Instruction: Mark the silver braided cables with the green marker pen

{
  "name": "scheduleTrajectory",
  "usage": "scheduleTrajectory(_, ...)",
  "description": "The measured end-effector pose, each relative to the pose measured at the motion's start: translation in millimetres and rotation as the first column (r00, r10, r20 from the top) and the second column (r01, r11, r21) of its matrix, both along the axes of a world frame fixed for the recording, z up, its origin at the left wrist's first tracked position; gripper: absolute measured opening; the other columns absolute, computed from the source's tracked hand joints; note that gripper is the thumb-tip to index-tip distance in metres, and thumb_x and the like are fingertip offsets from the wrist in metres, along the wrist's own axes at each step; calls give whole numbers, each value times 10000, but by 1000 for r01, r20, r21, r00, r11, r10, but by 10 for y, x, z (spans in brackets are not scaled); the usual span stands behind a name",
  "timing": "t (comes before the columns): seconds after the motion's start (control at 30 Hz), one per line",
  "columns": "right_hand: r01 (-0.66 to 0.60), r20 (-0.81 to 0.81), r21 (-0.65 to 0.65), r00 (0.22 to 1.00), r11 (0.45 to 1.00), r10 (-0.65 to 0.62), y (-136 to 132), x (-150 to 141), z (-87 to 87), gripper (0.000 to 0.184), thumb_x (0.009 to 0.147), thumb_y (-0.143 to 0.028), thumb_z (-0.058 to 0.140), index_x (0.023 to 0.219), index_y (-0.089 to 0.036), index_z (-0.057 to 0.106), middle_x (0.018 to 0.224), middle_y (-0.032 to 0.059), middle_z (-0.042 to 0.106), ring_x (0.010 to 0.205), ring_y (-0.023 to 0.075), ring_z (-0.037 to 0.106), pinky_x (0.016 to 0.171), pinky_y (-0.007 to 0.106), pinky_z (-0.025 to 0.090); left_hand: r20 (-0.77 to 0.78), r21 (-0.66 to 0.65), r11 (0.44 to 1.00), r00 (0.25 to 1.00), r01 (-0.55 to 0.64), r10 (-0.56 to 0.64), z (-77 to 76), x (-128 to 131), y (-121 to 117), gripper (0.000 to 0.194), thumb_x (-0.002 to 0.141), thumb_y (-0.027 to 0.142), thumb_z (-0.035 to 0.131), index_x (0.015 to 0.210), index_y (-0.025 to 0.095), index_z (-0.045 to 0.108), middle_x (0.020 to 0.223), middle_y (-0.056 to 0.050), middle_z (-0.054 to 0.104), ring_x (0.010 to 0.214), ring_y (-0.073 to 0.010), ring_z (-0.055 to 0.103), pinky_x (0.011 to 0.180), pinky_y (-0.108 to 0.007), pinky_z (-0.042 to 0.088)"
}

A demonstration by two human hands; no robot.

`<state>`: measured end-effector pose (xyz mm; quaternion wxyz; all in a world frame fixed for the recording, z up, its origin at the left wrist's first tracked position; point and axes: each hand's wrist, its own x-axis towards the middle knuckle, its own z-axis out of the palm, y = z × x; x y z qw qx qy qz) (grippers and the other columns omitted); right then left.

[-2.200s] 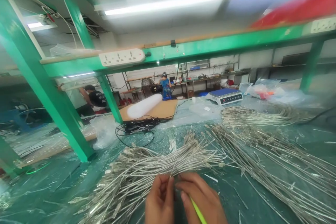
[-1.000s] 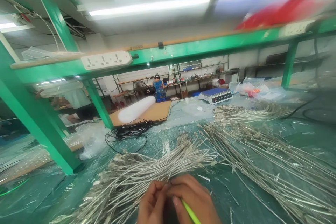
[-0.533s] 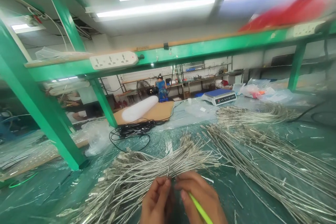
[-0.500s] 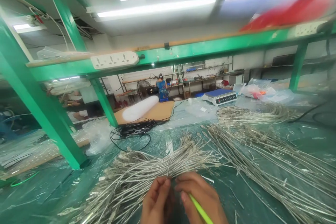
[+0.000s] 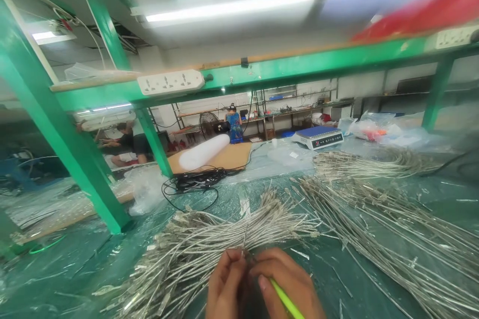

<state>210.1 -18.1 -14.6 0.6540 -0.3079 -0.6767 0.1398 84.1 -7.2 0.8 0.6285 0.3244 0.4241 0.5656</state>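
Observation:
At the bottom of the view my left hand [image 5: 223, 286] and my right hand [image 5: 287, 281] meet fingertip to fingertip. Together they pinch the end of one thin silver wire [image 5: 245, 241] that rises from between them. My right hand also grips a yellow-green pen-like tool [image 5: 285, 300] that slants down to the right. Just beyond my fingers lies a big heap of silver wires with metal ends [image 5: 209, 244] on the green plastic-covered bench [image 5: 93, 264].
More silver wires [image 5: 377, 214] spread over the right side. Behind stand a blue-topped scale [image 5: 318, 137], a coil of black cable [image 5: 196, 179], a white roll [image 5: 204, 151] and plastic bags [image 5: 368, 129]. Green frame posts [image 5: 71, 144] carry a socket strip [image 5: 170, 81]. People work far behind.
My hands have stayed together at the wire end, with only small finger shifts. The view has swayed a little left and back right. A person behind the left post has shifted.

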Motion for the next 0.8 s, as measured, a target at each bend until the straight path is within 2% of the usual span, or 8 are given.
scheduleTrajectory(0.1, 16, 5, 10, 1000, 1000, -16, -4, 3, 6, 179, 845, -146, 499, 895, -226, 651, 850, 33, 678, 746, 136, 645, 655, 220, 500, -1, 9, 1000, 1000, 15, -15, 5, -2, 2, 147, 708, 280, 758, 734, 205, 633, 678, 34, 612, 601, -102, 532, 586, -181, 428)
scheduleTrajectory(0.27, 70, 35, 6, 997, 997, -71, 19, 1, -28, 158, 866, -186, 488, 876, -226, 640, 844, 43, 687, 753, 160, 651, 649, 247, 505, -7, -3, 1000, 1000, -10, 10, 31, 18, -6, 197, 630, 299, 807, 703, 201, 653, 656, 24, 626, 574, -110, 533, 557, -187, 433)
scheduleTrajectory(0.43, 51, 35, 10, 998, 999, -51, 21, 14, -16, 188, 860, -160, 481, 917, -229, 646, 838, 37, 677, 755, 159, 644, 653, 254, 503, 5, 14, 1000, 1000, -9, 9, 40, 36, -7, 198, 621, 292, 815, 692, 192, 659, 675, 22, 629, 573, -104, 532, 552, -183, 430)
scheduleTrajectory(0.63, 26, 51, -46, 998, 999, -24, -23, 68, 62, 198, 855, -114, 498, 925, -226, 644, 867, 44, 666, 798, 166, 641, 691, 265, 506, -1, 2, 1000, 1000, -11, 11, 44, 29, -10, 215, 623, 307, 820, 705, 196, 656, 673, 21, 627, 568, -103, 532, 552, -182, 432)
scheduleTrajectory(0.8, 13, 27, -18, 1000, 1000, -13, -6, 53, 42, 180, 856, -132, 494, 894, -223, 645, 836, 44, 658, 776, 165, 641, 670, 264, 509, -8, -9, 1000, 1000, 8, -8, 36, 12, -6, 207, 632, 321, 813, 711, 194, 669, 679, 19, 626, 575, -96, 519, 558, -169, 427)
